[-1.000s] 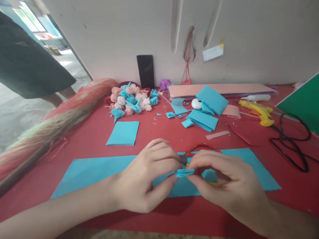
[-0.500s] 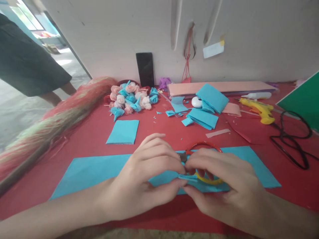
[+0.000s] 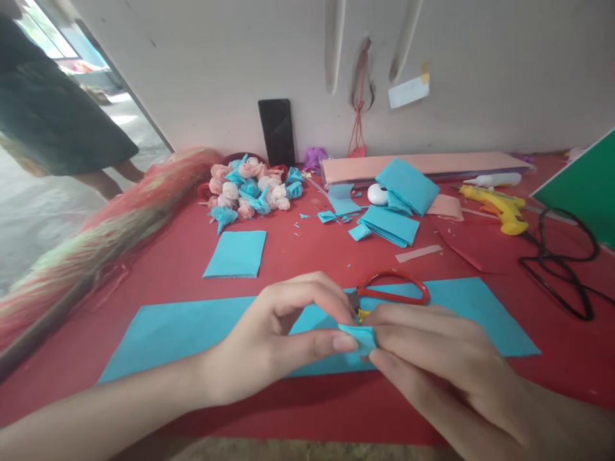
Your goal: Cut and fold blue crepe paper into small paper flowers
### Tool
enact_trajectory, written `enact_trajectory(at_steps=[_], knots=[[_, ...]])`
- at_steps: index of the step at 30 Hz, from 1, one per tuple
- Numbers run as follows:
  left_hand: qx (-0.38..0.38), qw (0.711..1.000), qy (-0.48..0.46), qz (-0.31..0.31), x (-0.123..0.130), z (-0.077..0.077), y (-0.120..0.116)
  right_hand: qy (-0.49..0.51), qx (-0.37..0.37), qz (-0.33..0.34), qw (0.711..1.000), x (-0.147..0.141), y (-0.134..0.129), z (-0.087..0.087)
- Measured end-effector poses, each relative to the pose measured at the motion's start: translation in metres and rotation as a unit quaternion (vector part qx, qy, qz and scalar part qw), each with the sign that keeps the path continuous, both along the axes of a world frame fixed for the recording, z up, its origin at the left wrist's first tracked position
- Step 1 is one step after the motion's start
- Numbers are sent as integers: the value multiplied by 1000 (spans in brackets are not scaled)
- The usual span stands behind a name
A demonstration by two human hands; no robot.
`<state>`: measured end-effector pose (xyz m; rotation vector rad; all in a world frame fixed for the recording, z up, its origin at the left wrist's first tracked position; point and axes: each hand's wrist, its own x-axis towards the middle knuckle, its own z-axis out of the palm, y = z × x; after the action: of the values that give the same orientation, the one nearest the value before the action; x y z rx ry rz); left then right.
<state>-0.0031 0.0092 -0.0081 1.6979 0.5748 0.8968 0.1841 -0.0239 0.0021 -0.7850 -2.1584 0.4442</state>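
Observation:
Between my two hands is a small folded piece of blue crepe paper (image 3: 364, 339). My left hand (image 3: 288, 333) pinches its left end between thumb and index finger. On its right end, the thumb and fingers of my right hand (image 3: 442, 358) are closed. Beneath them a long blue paper strip (image 3: 182, 333) lies flat across the red table. Scissors with a red handle loop (image 3: 398, 291) rest on that strip just beyond my hands; my right hand covers most of their yellow part. A separate blue paper square (image 3: 235, 254) lies farther off to the left.
Paper roses (image 3: 250, 189) are heaped at the back, before a black phone (image 3: 277, 132) against the wall. Folded blue paper (image 3: 391, 225) and scraps lie right of them. A yellow glue gun (image 3: 500, 205) with a black cord is at right. A person's skirt (image 3: 67, 121) shows at left.
The folded blue paper has turned so more of its face shows. My right hand has shifted lower, uncovering the red scissor loop and hiding most of the yellow one.

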Motion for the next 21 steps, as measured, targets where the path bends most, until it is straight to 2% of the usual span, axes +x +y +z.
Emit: enact_trajectory(at_steps=[3, 6, 8, 10, 12, 15, 18, 21], knots=[[-7, 1000, -4, 12, 1, 0, -1, 2, -16, -10, 1000, -2, -2, -3], [24, 1000, 7, 13, 2, -2, -1, -25, -33, -24, 999, -3, -2, -8], [65, 998, 19, 15, 3, -4, 0, -34, -36, -29, 998, -2, -3, -10], [146, 989, 21, 32, 2, -5, 0, -29, -33, -36, 998, -2, -3, -12], [269, 961, 37, 52, -1, -5, -1, -35, -21, -53, 998, -1, -4, -13], [430, 892, 115, 78, -6, 1, -2, -47, 7, -79, 996, 0, -6, -15], [489, 846, 184, 105, -8, 6, -3, -50, 35, -93, 994, 1, -9, -18], [498, 835, 205, 111, -7, 5, -3, -60, 66, -105, 990, 2, -11, -21]])
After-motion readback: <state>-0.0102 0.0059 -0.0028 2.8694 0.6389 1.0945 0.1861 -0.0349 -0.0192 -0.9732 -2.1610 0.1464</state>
